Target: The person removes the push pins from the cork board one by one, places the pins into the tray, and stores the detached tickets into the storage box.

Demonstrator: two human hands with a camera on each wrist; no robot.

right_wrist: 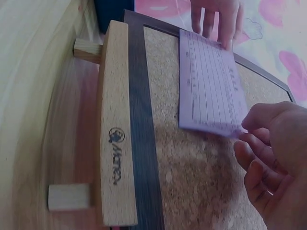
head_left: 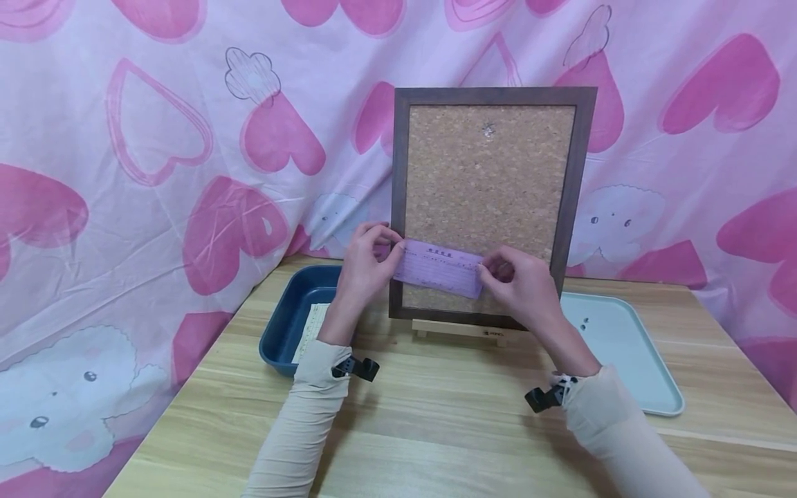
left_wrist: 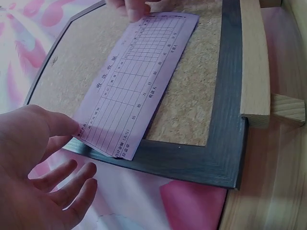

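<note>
A purple printed receipt slip [head_left: 438, 268] is stretched between both hands in front of the lower part of a framed cork board [head_left: 488, 180]. My left hand [head_left: 367, 266] pinches the slip's left upper corner between thumb and forefinger, over the dark frame's left side. At the opposite end, my right hand [head_left: 523, 283] pinches the right edge. In the left wrist view, the slip [left_wrist: 136, 86] shows a ruled table and overlaps the frame's edge. The right wrist view shows the right thumb and fingertip on a corner of the slip [right_wrist: 211, 86]. Whether the paper touches the cork, I cannot tell.
The board leans on a wooden stand [head_left: 454, 330]. To its left, a blue bin [head_left: 269, 339] holds pale paper slips [head_left: 311, 332]. A light blue tray [head_left: 629, 353] at right bears a few small dark items [head_left: 584, 323]. Several pins [head_left: 488, 129] appear clustered near the board's top.
</note>
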